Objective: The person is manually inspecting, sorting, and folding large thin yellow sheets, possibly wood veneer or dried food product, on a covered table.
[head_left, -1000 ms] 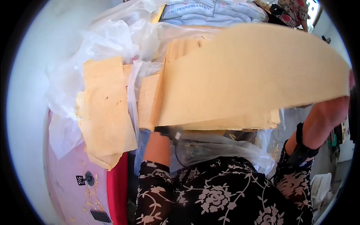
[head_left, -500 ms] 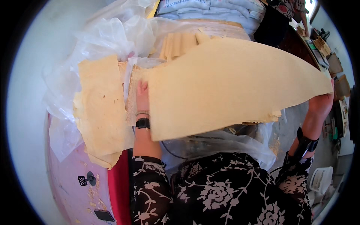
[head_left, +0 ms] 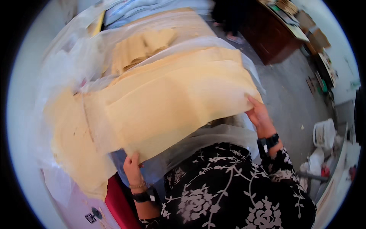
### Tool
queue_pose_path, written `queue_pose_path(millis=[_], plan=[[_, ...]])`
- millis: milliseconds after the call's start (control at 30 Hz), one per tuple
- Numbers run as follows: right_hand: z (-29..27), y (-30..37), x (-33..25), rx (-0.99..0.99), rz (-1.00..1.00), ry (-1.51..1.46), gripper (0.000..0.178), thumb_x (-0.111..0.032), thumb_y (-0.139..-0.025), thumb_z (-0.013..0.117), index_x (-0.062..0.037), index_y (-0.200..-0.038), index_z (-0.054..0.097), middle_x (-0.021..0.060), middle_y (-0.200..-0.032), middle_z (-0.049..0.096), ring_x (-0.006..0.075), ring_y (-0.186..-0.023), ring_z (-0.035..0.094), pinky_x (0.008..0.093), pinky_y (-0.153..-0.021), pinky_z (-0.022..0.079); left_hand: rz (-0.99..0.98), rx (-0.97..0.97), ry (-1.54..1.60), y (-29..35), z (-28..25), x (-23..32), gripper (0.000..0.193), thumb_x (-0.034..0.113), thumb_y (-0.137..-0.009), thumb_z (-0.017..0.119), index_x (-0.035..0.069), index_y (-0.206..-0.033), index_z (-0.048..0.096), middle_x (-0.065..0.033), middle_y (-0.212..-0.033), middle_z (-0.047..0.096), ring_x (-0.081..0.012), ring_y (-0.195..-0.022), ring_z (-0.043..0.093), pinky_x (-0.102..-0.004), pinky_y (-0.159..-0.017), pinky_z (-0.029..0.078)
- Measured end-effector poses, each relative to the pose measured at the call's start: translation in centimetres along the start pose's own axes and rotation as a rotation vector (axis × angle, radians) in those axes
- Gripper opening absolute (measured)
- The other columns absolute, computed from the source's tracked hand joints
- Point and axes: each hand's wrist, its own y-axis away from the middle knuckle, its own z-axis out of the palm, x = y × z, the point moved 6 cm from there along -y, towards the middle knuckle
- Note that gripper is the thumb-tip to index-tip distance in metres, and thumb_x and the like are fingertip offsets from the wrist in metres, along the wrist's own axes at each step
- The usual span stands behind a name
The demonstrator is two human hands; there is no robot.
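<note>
Grey floor (head_left: 284, 103) stretches between a dark red-brown wooden desk (head_left: 267, 42) and a white plastic bucket (head_left: 324, 133). Across the middle spans 1 broad, thin, pale-yellow rectangular sheet (head_left: 171, 103), over a stack of pale-yellow sheets (head_left: 227, 54). The person's left hand (head_left: 132, 164) is closed on its near left corner; the right hand (head_left: 258, 111) pinches its right edge, thumb on top. Behind lie curled pale-yellow strips (head_left: 139, 47); at left, a ragged-edged pale-yellow piece (head_left: 76, 145) looks blurred.
</note>
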Motion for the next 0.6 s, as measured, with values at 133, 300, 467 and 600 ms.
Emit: queue_pose_path(millis=[133,300,467,600], plan=[[2.3,0.5,-1.6,0.041,-0.084,-0.228,0.040,-0.014,-0.102,0.048,-0.0017,-0.140,0.044,0.0135,-0.137,0.056,0.0271,-0.123,0.057,0.0404,-0.104,0.048,0.088,0.305,0.272,0.7,-3.1,3.8,0.023,0.024,-0.093,0.065,0.003,-0.101,0.065,-0.0040,-0.087,0.066,-0.0123,-0.068,0.061,-0.0251,-0.052,0.045],[7.5,5.5,4.1,-0.074,0.283,-0.218,0.041,-0.027,-0.101,0.052,-0.0058,-0.136,0.049,0.0086,-0.126,0.064,0.0224,-0.107,0.066,0.0412,-0.087,0.056,0.316,0.634,0.310,-3.7,-12.6,7.9,0.035,0.027,-0.095,0.063,-0.005,-0.108,0.065,-0.0084,-0.095,0.069,-0.0169,-0.075,0.065,-0.0287,-0.058,0.050],[6.6,5.4,7.9,-0.093,0.391,-0.028,0.041,-0.037,-0.100,0.052,-0.0086,-0.130,0.056,0.0060,-0.118,0.068,0.0204,-0.099,0.068,0.0392,-0.079,0.057,0.596,0.846,-0.241,-3.0,-8.6,17.9,0.033,0.024,-0.097,0.062,-0.005,-0.111,0.069,-0.0134,-0.098,0.072,-0.0202,-0.083,0.067,-0.0331,-0.072,0.054],[7.4,6.1,8.7,-0.202,0.442,0.082,0.048,-0.043,-0.100,0.052,-0.0075,-0.132,0.056,0.0070,-0.121,0.066,0.0232,-0.099,0.068,0.0382,-0.078,0.056,1.144,0.568,-0.704,1.0,6.9,23.9,0.021,0.012,-0.095,0.061,0.003,-0.110,0.073,-0.0126,-0.098,0.073,-0.0244,-0.083,0.068,-0.0343,-0.073,0.054]])
